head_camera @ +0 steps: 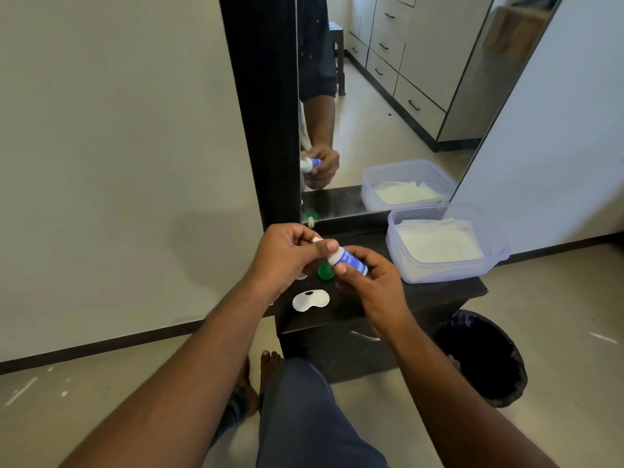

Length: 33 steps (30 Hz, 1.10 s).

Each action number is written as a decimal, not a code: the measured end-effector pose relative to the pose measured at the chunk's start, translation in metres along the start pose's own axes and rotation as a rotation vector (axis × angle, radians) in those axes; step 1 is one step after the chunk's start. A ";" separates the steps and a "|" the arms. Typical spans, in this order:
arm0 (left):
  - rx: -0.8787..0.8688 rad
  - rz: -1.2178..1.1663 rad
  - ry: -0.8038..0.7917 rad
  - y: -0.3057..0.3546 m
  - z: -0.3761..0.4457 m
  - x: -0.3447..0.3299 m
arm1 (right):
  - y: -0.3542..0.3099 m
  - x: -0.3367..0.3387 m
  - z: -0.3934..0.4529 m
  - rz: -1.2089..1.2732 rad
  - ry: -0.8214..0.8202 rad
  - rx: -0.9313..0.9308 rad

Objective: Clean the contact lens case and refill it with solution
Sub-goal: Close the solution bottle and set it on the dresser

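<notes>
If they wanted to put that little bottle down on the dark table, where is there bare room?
Bare dark table shows along the front edge, right of the white lens case, below the plastic tub. The left part is crowded: case, green cap and both hands holding the bottle above them.

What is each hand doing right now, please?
Left hand: pinches the cap end of the bottle.
Right hand: grips the bottle.

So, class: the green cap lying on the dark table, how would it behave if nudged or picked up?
The green cap looks small and thin, so probably light. Being round, it might roll if tipped on edge. On the smooth dark table it would likely slide easily.
</notes>
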<state>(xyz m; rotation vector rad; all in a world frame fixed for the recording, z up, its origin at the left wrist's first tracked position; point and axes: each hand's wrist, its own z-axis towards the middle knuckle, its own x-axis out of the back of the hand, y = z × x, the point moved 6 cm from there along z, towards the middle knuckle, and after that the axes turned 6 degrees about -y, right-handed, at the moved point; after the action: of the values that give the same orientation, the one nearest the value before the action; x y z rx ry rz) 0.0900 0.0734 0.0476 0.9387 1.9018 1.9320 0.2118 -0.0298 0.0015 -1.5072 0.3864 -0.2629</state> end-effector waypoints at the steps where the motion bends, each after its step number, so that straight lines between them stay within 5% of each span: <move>1: -0.009 0.031 0.030 0.004 -0.006 0.005 | -0.011 -0.004 -0.006 -0.135 0.010 0.078; 6: -0.052 -0.012 0.074 0.017 -0.040 0.013 | -0.043 -0.018 -0.030 -0.580 0.114 0.326; 14: -0.015 -0.578 -0.156 0.020 -0.055 0.010 | -0.049 -0.035 -0.040 -0.119 0.039 0.198; 19: -0.025 -0.405 0.097 0.022 -0.056 0.016 | -0.052 -0.043 -0.041 -0.108 0.025 0.178; 28: -0.038 -0.416 -0.135 0.024 -0.055 0.010 | -0.036 -0.051 -0.042 0.268 -0.055 -0.103; 33: -0.010 -0.551 -0.017 0.024 -0.056 0.013 | -0.040 -0.052 -0.039 0.243 -0.006 -0.092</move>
<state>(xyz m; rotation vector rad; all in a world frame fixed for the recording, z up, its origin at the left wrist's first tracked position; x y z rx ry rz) 0.0518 0.0345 0.0784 0.3634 1.8821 1.5922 0.1517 -0.0466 0.0445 -1.5333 0.5774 -0.0493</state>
